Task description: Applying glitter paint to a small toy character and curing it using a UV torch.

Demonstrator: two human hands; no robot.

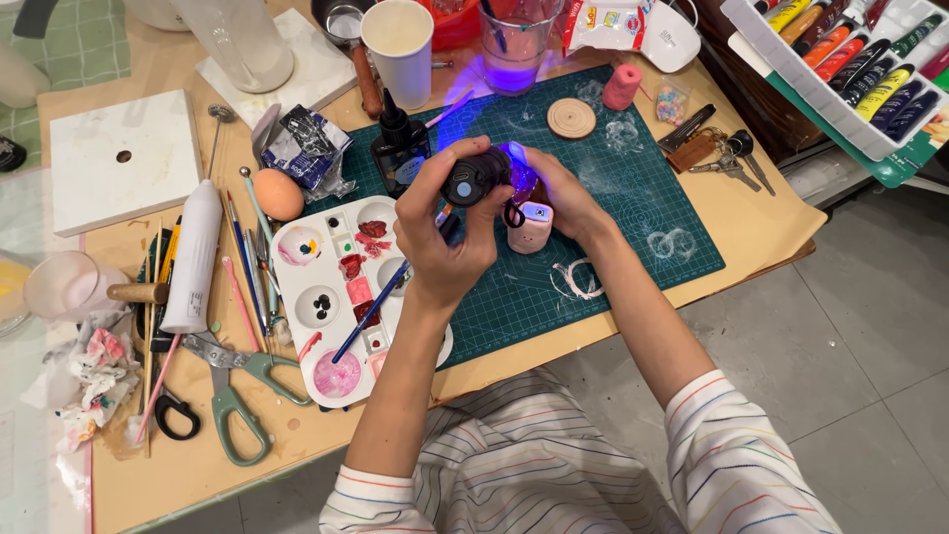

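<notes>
My left hand (445,237) grips a small black torch (476,178) that throws violet light. The beam falls on a small object held in my right hand (559,198), mostly hidden by the fingers. Both hands hover above a dark green cutting mat (633,198). A small pink figurine-like piece (532,225) stands on the mat just under my hands. A blue-handled paintbrush (381,302) lies across the white paint palette (331,297) to the left of my left wrist.
A black dropper bottle (398,146), white paper cup (397,49), egg (278,194), green-handled scissors (235,381), a white tube (193,257) and several brushes lie left. A wooden disc (571,118), pink spool (622,87) and keys (722,153) sit right; a tray of paint tubes (850,69) is at the top right.
</notes>
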